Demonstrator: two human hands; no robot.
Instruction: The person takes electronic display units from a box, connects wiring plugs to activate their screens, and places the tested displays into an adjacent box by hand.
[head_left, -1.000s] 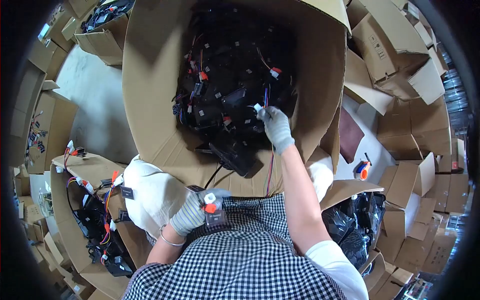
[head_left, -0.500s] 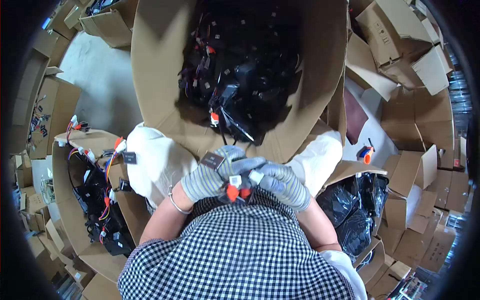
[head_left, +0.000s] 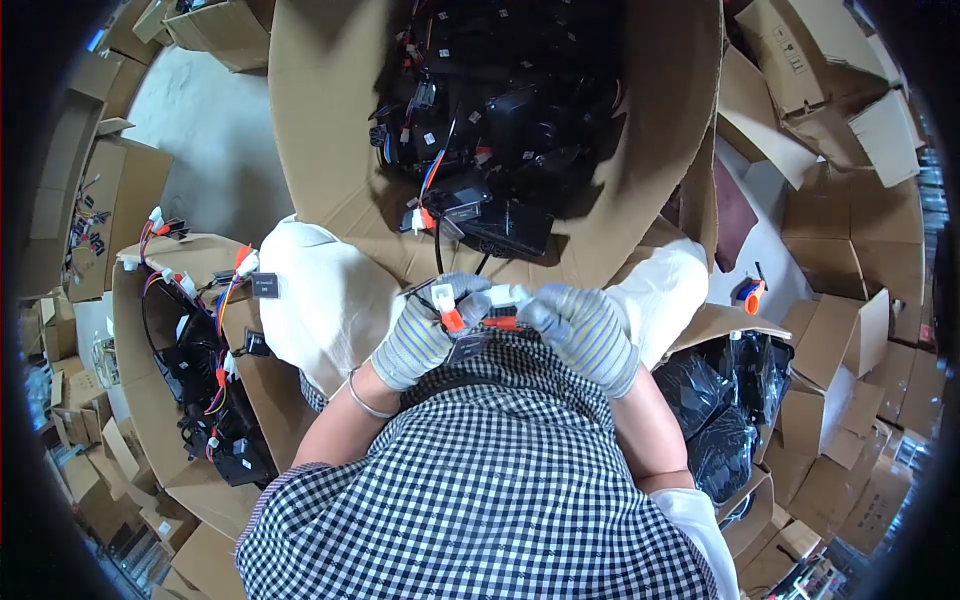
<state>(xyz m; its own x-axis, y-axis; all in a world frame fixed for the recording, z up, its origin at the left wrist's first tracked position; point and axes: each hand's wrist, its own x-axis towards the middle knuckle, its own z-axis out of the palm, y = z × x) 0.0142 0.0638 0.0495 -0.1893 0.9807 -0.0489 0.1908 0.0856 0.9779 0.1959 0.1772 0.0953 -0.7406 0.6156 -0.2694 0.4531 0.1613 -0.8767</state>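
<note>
My left hand (head_left: pixel 418 345), in a grey striped glove, is closed around a wired connector (head_left: pixel 443 298) with a white end and a red part. Part of a small black module shows beneath these fingers. My right hand (head_left: pixel 582 335), gloved alike, pinches a white plug (head_left: pixel 503 295) just to the right of that connector. Another red piece (head_left: pixel 503 322) shows between the hands. Black cables run from near my left hand to black power units (head_left: pixel 517 228) at the near edge of the pile in the big carton.
The big cardboard carton (head_left: pixel 320 130) stands open before my knees. At left, a carton (head_left: pixel 140 370) holds black modules with coloured wires; at right, another holds black plastic-wrapped packs (head_left: pixel 705 400). An orange tape cutter (head_left: pixel 752 296) lies on the right. More cartons surround me.
My hands have moved apart, and the white plug and the white-and-red connector now show separately between them. The black module on top of my left hand has turned edge-on. The view has shifted slightly.
</note>
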